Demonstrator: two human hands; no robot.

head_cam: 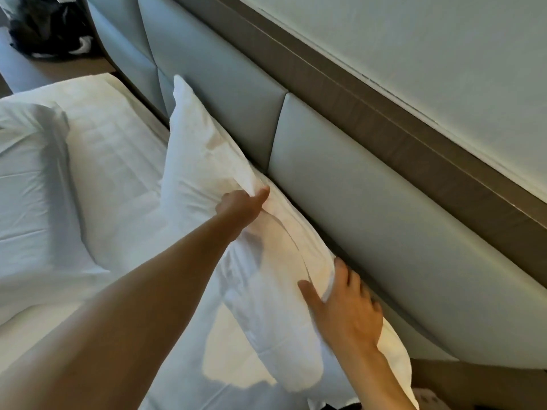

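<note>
Left forearm ran in from the lower left. Left hand (241, 207) pinched the upper edge of the plump white fabric pillow (204, 155) between thumb and curled fingers. Pillow stood on its long edge, leaning against the pale grey padded headboard (384, 220) just beyond the fingertips. Right hand (347, 309) clasped the same edge nearer the camera, thumb on the front face, fingers spread over the headboard side. Second white pillow (29, 173) lay flat on the white bed sheet (118, 149), well left of the left fingers.
</note>
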